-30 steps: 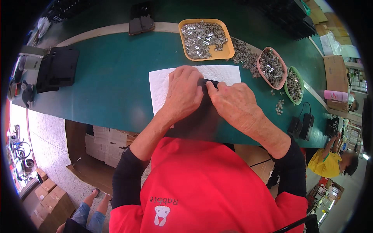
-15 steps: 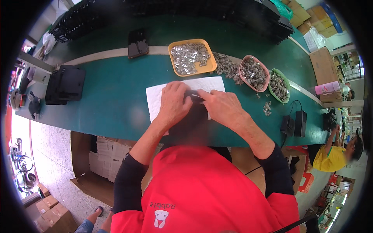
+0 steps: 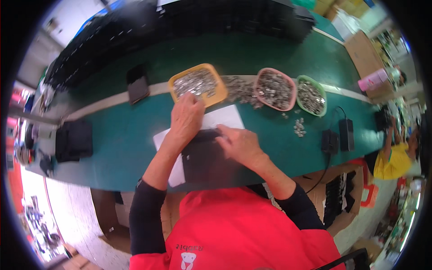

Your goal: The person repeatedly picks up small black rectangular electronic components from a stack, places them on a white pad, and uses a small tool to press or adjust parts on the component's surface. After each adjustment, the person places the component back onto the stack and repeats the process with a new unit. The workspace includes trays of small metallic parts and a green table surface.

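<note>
A flat black panel [image 3: 209,159] lies in front of me over a white sheet [image 3: 225,116] on the bench. My right hand [image 3: 243,146] grips the panel's far right corner, thumb and forefinger at its edge. Reaching past the panel, my left hand [image 3: 186,118] has its curled fingers at the near rim of a yellow tray [image 3: 219,92]. That tray holds many small shiny metal clips [image 3: 198,84]. The left fingertips dip in among the clips, and whatever they pinch is hidden. A small pale spot shows on the panel's left part.
Right of the tray lie loose clips [image 3: 240,90], a pink basket [image 3: 292,96] and a green basket [image 3: 323,105] of metal pieces. Black adapters [image 3: 345,135] with a cable sit farther right. Stacked black parts [image 3: 74,140] stand left. A co-worker in yellow [image 3: 389,162] is at far right.
My left hand has left the panel and moved forward to the yellow tray. The right hand stays at the panel. The whole view has shifted.
</note>
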